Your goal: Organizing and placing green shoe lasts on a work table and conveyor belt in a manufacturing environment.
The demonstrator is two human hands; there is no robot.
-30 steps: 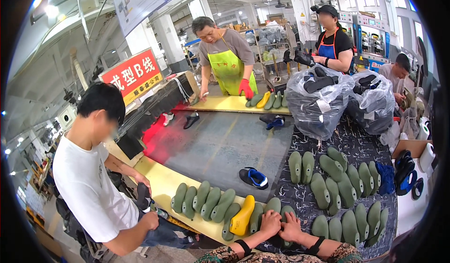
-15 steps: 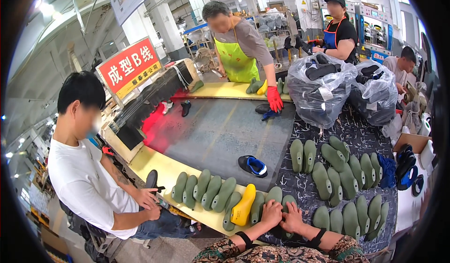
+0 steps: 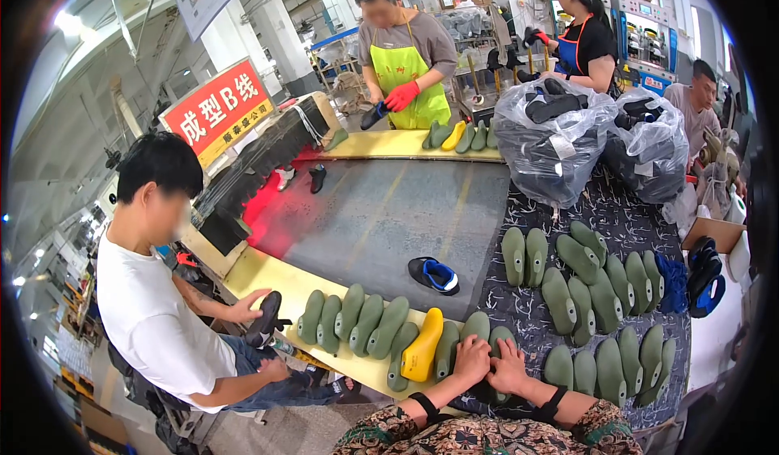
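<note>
My left hand (image 3: 472, 361) is curled over the near end of a green shoe last (image 3: 476, 325) at the right end of the front row. Close beside it, my right hand (image 3: 509, 368) grips the neighbouring green shoe last (image 3: 501, 338); the fingers partly cover both lasts. A yellow shoe last (image 3: 423, 346) lies to the left, with several green lasts (image 3: 353, 313) beyond it along the yellow ledge (image 3: 276, 275). Further right, several green lasts (image 3: 604, 311) lie in groups on a dark patterned cloth (image 3: 540, 212).
A grey conveyor belt (image 3: 357, 220) carries a black shoe with blue lining (image 3: 434, 276). Plastic bags of black shoe parts (image 3: 556, 143) stand at the back right. A seated person in white (image 3: 158, 309) is at the left; a co-worker in a yellow-green apron (image 3: 410, 78) stands across.
My hands stay on the lasts with little visible movement. The co-worker across has lifted a shoe off the belt and drawn back. The seated person now holds a black shoe up higher.
</note>
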